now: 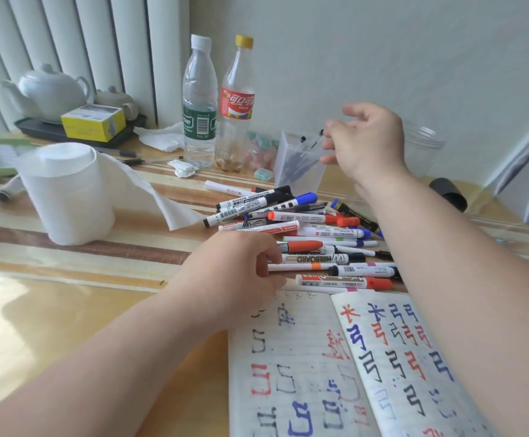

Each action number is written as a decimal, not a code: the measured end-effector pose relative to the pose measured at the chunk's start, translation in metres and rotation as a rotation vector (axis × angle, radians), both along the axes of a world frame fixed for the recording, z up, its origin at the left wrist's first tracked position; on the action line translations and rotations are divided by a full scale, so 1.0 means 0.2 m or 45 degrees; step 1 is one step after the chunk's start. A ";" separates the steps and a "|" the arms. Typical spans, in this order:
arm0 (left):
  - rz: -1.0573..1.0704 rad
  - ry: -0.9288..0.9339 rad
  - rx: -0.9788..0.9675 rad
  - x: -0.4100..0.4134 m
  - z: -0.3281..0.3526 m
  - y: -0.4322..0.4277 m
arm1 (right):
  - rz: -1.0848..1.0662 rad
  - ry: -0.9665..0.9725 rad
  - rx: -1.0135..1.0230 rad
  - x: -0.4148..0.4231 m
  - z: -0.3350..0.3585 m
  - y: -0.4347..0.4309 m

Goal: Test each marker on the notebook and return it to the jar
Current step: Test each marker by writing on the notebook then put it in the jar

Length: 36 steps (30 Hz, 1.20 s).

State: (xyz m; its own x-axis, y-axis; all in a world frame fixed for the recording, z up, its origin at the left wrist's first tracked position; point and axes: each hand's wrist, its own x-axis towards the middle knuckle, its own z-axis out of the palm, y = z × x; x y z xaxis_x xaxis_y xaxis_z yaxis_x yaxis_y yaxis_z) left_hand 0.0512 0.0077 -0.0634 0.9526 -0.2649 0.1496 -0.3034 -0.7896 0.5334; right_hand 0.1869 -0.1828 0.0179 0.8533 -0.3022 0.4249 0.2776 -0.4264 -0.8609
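Fingers (265,262) of left hand (231,269) pinch marker (304,266).

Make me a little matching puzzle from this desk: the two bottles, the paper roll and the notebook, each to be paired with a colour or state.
Things:
1. water bottle
2. cola bottle
3. paper roll
4. notebook

Descriptions:
A. yellow cap
B. lies open, pages full of coloured marks
C. white cap
D. stands upright, a sheet trailing off it

Pairs: 1-C, 2-A, 3-D, 4-B.
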 end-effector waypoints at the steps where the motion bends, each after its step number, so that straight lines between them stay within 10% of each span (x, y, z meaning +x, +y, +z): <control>1: -0.006 0.006 0.013 0.00 0.00 0.00 | 0.004 -0.014 -0.013 -0.03 0.00 0.00; 11: -0.001 0.059 -0.020 -0.01 0.00 0.02 | 0.080 0.427 -0.810 -0.38 -0.18 -0.18; 24: 0.011 0.173 0.137 0.01 -0.01 0.05 | 0.441 0.448 -0.780 -0.60 -0.29 -0.44; 36: -0.057 0.233 0.210 -0.02 0.03 0.04 | 0.720 0.429 -1.344 -0.64 -0.30 -0.24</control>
